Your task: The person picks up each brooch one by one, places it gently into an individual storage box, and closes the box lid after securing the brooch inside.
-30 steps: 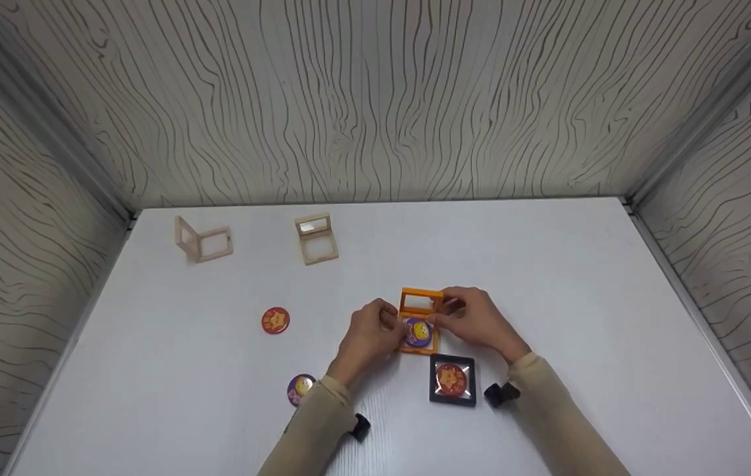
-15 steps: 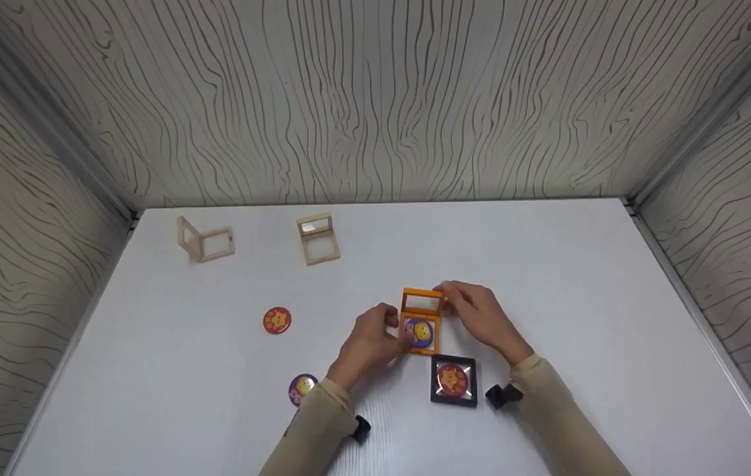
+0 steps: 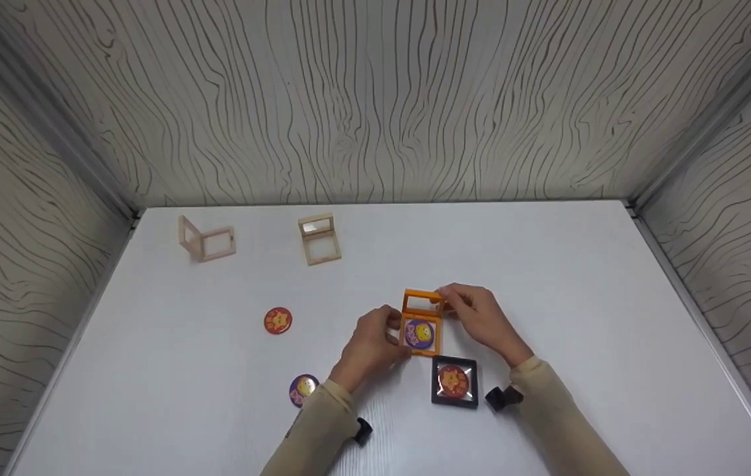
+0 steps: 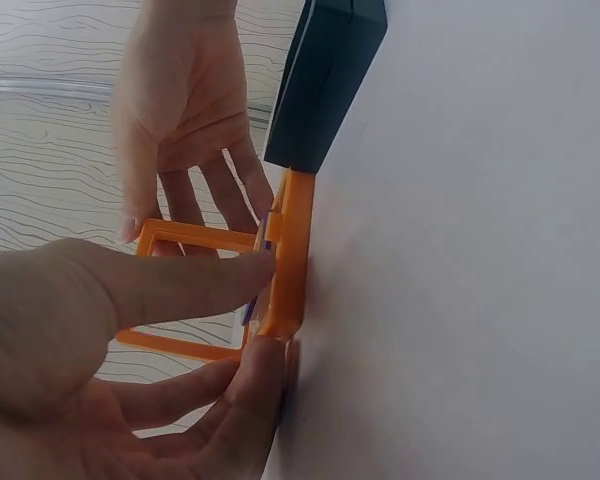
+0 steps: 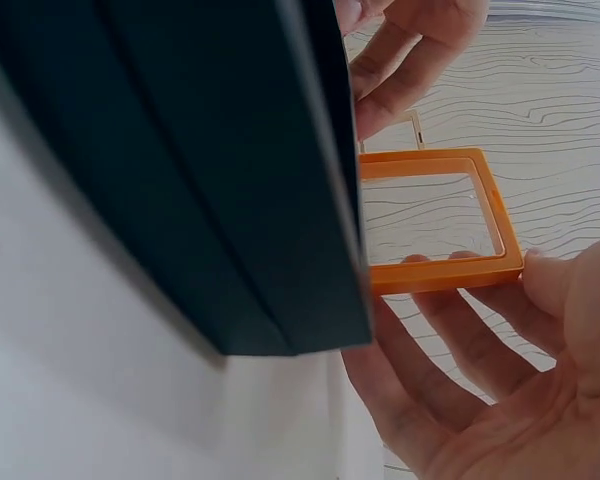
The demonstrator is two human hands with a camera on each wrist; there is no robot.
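A hinged orange display case [image 3: 440,334] lies on the white table with its lid [image 3: 424,291] raised. Inside its base sits a round purple badge [image 3: 420,334] with a yellow face. My left hand [image 3: 373,344] grips the base at its left side, thumb near the front corner, index finger against the left edge. With thumb and fingers, my right hand [image 3: 483,316] holds the lid at its upper right corner; the right wrist view shows the clear-windowed lid [image 5: 445,271] between them. Just in front stands a black display case [image 3: 435,390] with a red star badge [image 3: 453,381] in it.
Two beige hinged cases stand open at the back left, one pinkish [image 3: 218,256] and one wooden-looking [image 3: 324,260]. On the table's left lie a loose red star badge [image 3: 277,320] and a purple badge [image 3: 301,389], partly behind the left sleeve. Patterned walls [image 3: 375,99] enclose the table.
My left thumb has come off the purple badge to the case's front corner. My right hand has moved from beside the badge up to the lid's upper right corner.
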